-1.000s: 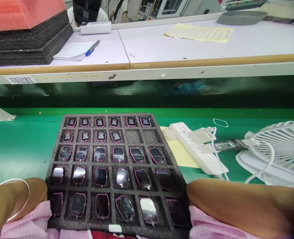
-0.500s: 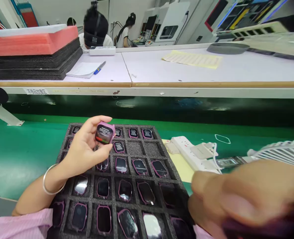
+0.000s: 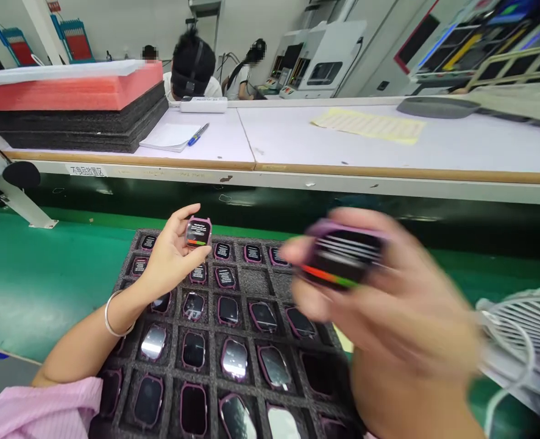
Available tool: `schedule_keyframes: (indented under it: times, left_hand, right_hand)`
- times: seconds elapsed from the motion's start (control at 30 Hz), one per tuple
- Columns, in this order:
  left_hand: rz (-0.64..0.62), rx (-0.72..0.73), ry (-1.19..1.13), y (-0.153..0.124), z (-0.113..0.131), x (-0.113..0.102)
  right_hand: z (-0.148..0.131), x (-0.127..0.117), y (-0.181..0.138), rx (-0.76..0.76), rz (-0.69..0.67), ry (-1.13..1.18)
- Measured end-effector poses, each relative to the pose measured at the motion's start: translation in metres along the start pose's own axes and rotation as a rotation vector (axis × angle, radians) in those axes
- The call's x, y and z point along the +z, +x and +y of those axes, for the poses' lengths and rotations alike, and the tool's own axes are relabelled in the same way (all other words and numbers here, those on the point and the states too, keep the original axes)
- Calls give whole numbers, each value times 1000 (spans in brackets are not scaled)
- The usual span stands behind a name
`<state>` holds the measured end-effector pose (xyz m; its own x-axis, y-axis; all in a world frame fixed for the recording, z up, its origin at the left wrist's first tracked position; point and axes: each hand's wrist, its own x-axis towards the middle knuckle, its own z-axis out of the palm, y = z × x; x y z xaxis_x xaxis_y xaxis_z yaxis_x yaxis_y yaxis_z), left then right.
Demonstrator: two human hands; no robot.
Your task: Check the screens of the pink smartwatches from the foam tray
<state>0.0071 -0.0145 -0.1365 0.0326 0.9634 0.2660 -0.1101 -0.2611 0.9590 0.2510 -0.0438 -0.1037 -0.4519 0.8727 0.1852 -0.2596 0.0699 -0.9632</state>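
Between the thumb and fingers of my left hand (image 3: 172, 253) is a small purple-framed smartwatch (image 3: 198, 231), its lit screen showing white text above a red and green strip. My right hand (image 3: 389, 299), smeared by motion, grips a second purple smartwatch (image 3: 343, 255) close to the camera; its screen shows similar text and a red-green strip. Below both hands lies a dark foam tray (image 3: 211, 381) divided into compartments, most holding a purple watch. Watches in the far rows show lit text, while nearer ones such as this watch (image 3: 193, 410) have dark screens. My right hand hides part of the tray.
A white shelf (image 3: 292, 146) runs across the back, bearing stacked black and pink foam (image 3: 128, 116), a notepad with a pen (image 3: 198, 135) and a yellow sheet (image 3: 370, 125). A white fan-like grille (image 3: 526, 329) and cable stand at right. Other people sit beyond the shelf.
My right hand has risen and moved left from the lower right, bringing its watch into clear view over the tray. My left hand keeps its watch, now tilted more upright. The whole view has shifted slightly.
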Motion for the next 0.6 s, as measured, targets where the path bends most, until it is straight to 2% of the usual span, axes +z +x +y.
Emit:
schedule_keyframes:
  times: [0.1, 0.2, 0.33, 0.6]
  left_hand:
    - [-13, -5, -24, 1, -3, -2]
    - [-14, -31, -8, 2, -6, -3]
    - [-28, -47, 23, 2, -9, -3]
    - [-52, -131, -50, 1, -9, 2]
  right_hand:
    - [23, 7, 43, 139, -29, 177]
    - [48, 6, 64, 206, -49, 268]
    - [63, 4, 66, 203, -63, 254]
    - [62, 4, 67, 129, -53, 213]
